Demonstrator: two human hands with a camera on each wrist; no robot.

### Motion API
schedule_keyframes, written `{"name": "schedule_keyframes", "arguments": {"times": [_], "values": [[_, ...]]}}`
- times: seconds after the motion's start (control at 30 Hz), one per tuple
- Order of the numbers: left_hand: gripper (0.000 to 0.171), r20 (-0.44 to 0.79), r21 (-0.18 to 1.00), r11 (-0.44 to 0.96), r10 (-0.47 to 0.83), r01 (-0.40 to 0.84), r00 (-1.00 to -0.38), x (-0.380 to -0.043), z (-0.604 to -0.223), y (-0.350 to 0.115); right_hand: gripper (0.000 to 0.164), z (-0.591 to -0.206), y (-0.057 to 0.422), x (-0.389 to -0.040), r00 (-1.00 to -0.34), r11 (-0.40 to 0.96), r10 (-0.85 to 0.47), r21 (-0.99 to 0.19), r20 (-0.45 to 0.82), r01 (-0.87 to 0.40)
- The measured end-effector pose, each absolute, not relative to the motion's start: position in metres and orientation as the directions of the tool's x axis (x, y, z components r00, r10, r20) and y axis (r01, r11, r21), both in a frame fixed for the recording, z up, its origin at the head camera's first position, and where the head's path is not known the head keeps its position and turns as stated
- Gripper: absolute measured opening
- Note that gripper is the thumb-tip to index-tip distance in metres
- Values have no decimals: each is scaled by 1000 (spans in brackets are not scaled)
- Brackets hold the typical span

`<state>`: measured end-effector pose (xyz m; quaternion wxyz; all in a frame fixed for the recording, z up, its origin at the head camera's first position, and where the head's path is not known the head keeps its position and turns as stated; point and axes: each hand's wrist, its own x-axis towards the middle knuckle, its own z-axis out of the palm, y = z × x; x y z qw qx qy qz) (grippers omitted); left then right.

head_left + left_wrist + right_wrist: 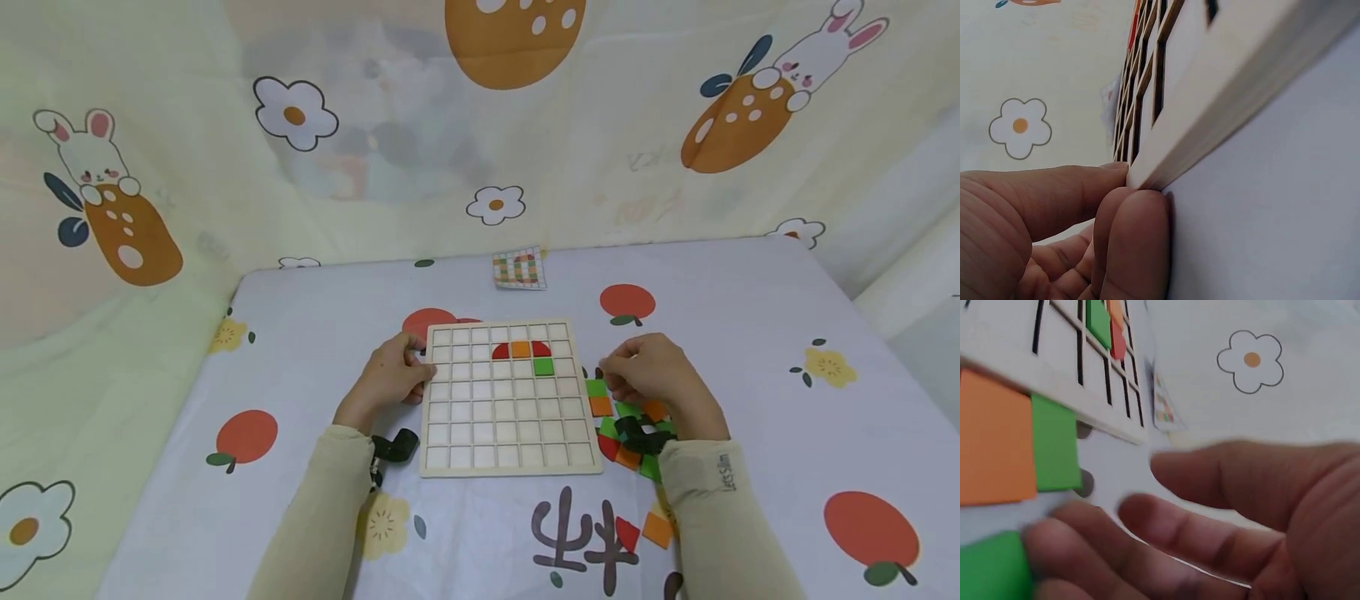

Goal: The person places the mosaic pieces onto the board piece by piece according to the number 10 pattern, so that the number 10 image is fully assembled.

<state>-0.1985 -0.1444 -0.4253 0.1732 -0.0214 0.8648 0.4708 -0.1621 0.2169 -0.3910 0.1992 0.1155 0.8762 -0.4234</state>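
Observation:
A light wooden grid board (504, 433) lies on the table. My left hand (392, 371) holds its left edge, the thumb (1100, 184) at the rim and fingertips tucked against the side. In the upper right cells sit two red rounded tiles (501, 352), an orange square (521, 349) between them and a green square (543, 367) below. Right of the board, my right hand (651, 368) hovers over loose tiles, its fingers loosely bent. In the right wrist view, nothing shows between thumb and index finger. A green tile (1055, 444) and an orange tile (996, 440) lie along the board's edge.
More red, orange and green tiles (628, 458) lie in a pile under the right wrist. A red piece (627, 534) and an orange square (657, 529) lie nearer the front. A small patterned card (519, 269) is behind the board. A printed curtain (390, 183) hangs behind the table.

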Motion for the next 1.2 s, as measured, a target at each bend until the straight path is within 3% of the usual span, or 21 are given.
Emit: {"name": "schedule_keyframes", "arguments": {"times": [0.1, 0.37, 0.7, 0.93, 1.2], "values": [[37, -324, 808, 552, 127, -204, -938, -198, -425, -145, 33, -388, 216, -159, -891, 617, 2, -700, -454, 358], [38, -318, 804, 558, 114, -204, -941, -199, -424, -145, 43, -390, 227, -156, -885, 436, -78, -814, -459, 384], [38, -308, 815, 548, 130, -190, -943, -198, -425, -144, 38, -398, 231, -151, -889, 343, -31, -840, -458, 421], [38, -308, 816, 545, 130, -192, -942, -196, -424, -142, 39, -399, 226, -154, -901, 352, -12, -845, -433, 402], [38, -307, 814, 550, 133, -187, -942, -195, -423, -143, 31, -395, 218, -152, -903, 465, 55, -790, -426, 400]]}}
